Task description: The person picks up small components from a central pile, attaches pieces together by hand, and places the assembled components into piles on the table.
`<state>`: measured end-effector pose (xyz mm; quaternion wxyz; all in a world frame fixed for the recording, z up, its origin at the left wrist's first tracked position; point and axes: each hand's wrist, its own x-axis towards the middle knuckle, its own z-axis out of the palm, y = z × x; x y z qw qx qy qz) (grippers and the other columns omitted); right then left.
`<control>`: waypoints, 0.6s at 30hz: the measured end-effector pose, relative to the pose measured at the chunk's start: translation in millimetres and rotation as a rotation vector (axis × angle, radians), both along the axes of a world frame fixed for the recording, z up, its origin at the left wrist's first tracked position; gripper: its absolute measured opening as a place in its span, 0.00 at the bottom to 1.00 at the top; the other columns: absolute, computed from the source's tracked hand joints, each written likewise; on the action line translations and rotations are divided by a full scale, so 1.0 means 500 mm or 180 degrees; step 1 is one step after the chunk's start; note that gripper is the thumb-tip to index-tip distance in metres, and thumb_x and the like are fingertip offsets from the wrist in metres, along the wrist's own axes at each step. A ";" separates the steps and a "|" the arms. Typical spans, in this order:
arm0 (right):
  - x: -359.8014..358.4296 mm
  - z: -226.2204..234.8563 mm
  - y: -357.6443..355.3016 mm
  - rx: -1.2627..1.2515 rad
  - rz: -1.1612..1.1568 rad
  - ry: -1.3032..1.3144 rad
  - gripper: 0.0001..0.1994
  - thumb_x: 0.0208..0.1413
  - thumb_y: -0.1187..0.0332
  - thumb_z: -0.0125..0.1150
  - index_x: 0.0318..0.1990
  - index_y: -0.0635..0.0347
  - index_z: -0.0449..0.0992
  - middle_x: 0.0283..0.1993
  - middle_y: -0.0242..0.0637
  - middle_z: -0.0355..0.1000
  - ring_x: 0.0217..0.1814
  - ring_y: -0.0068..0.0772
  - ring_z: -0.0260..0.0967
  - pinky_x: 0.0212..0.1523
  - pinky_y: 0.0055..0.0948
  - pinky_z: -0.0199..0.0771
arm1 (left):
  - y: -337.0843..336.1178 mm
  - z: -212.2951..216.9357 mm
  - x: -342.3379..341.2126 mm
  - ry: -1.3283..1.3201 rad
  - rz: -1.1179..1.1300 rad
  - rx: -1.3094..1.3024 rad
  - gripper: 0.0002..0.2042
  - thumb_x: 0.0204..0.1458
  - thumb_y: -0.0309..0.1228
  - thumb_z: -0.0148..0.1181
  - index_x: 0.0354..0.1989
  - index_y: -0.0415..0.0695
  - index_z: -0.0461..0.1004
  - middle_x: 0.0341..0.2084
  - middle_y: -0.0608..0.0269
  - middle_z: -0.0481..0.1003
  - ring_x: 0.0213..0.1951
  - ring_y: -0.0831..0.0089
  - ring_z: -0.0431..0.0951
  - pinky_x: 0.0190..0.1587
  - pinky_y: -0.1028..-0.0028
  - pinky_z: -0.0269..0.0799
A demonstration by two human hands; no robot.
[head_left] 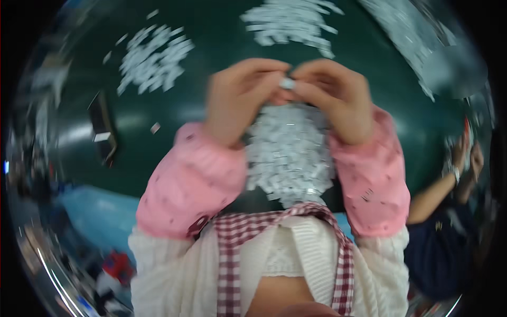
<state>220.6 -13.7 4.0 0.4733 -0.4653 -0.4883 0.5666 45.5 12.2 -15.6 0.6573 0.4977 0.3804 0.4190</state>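
Above a heap of small white flat plastic pieces [289, 153] on the dark green desk [211, 105], the left hand [240, 98] and right hand [335, 95] meet fingertip to fingertip, both pinching 1 small white plastic piece [287, 83] between them. 3 more white heaps lie farther back, at left [153, 58], centre [290, 24] and right [406, 37]. Another person's hands [465, 158] work at the desk's right edge

A tiny white piece [287, 83] is sitting pinched between the fingertips of both hands, blurred. It's hovering just above the heap of white pieces [288, 153] lying near the green table's [222, 37] front edge.
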 end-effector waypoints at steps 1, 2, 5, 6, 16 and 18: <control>-0.001 -0.001 -0.001 0.0029 0.0001 -0.0214 0.08 0.50 0.83 0.57 0.40 0.72 0.73 0.36 0.41 0.75 0.38 0.27 0.74 0.41 0.22 0.75 | 0.000 0.002 -0.004 -0.0190 -0.0023 -0.0042 0.10 0.54 0.23 0.54 0.42 0.32 0.73 0.29 0.56 0.76 0.29 0.75 0.77 0.33 0.79 0.74; -0.007 -0.001 -0.003 -0.0016 0.0014 -0.0052 0.08 0.51 0.83 0.57 0.40 0.72 0.74 0.36 0.40 0.74 0.37 0.25 0.73 0.41 0.21 0.74 | 0.000 0.005 -0.019 -0.0124 0.0163 -0.0019 0.10 0.54 0.23 0.54 0.42 0.32 0.73 0.29 0.56 0.76 0.29 0.75 0.77 0.33 0.79 0.74; -0.040 -0.005 -0.002 -0.0034 0.0209 -0.0014 0.09 0.51 0.81 0.59 0.41 0.71 0.73 0.35 0.39 0.74 0.37 0.25 0.73 0.40 0.21 0.74 | -0.007 0.007 -0.053 -0.0342 0.0108 -0.0074 0.10 0.54 0.23 0.55 0.43 0.32 0.72 0.29 0.56 0.76 0.30 0.74 0.79 0.33 0.78 0.76; -0.046 -0.008 -0.002 -0.0014 0.0250 0.0081 0.10 0.51 0.81 0.59 0.42 0.71 0.73 0.35 0.38 0.74 0.36 0.25 0.73 0.40 0.20 0.74 | -0.009 0.007 -0.059 -0.0330 0.0120 -0.0053 0.09 0.54 0.23 0.55 0.43 0.32 0.72 0.29 0.56 0.76 0.30 0.74 0.78 0.33 0.79 0.76; -0.045 -0.004 -0.005 0.0176 0.0218 -0.0084 0.11 0.50 0.83 0.59 0.42 0.70 0.73 0.38 0.38 0.74 0.42 0.24 0.71 0.45 0.21 0.72 | -0.018 0.011 -0.046 -0.0109 0.0277 0.0314 0.09 0.54 0.22 0.56 0.42 0.33 0.72 0.29 0.59 0.76 0.30 0.78 0.77 0.34 0.81 0.75; -0.043 -0.003 -0.005 0.0189 0.0242 -0.0080 0.11 0.50 0.83 0.60 0.42 0.70 0.73 0.38 0.37 0.74 0.41 0.24 0.71 0.45 0.21 0.72 | -0.019 0.012 -0.042 -0.0038 0.0304 0.0403 0.08 0.54 0.22 0.56 0.42 0.33 0.73 0.29 0.60 0.76 0.31 0.78 0.77 0.34 0.81 0.75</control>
